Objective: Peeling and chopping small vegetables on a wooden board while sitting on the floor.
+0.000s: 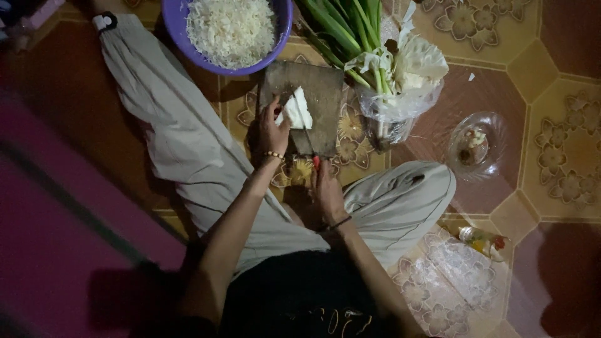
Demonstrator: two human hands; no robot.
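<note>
Head view, looking straight down at our lap as we sit on the patterned tile floor (551,75).

Item: pale white wedge of cabbage (297,111), lying on the dark rectangular wooden chopping board (325,87). Its long axis runs away from us, roughly along the board's length.

Item: our left hand (271,128), fingers (276,107) curled and pressed down on the near-left edge of the wedge, touching it. The wedge lies just beyond and to the right of these fingers.

Item: our right hand (327,191), closed around the red handle of a knife (308,143). The dark blade reaches forward from this hand and meets the right side of the wedge, running nearly parallel to its long axis. This hand sits nearer our body; the left hand is the one closer to the wedge.

Item: purple plastic bowl of shredded white cabbage (230,28), beyond the left fingers, past the board's far edge.

Item: clear plastic bag of green onions and cabbage leaves (391,69), beyond and right of the knife.

Item: clear glass bowl (479,145), well to the right of the right hand.
</note>
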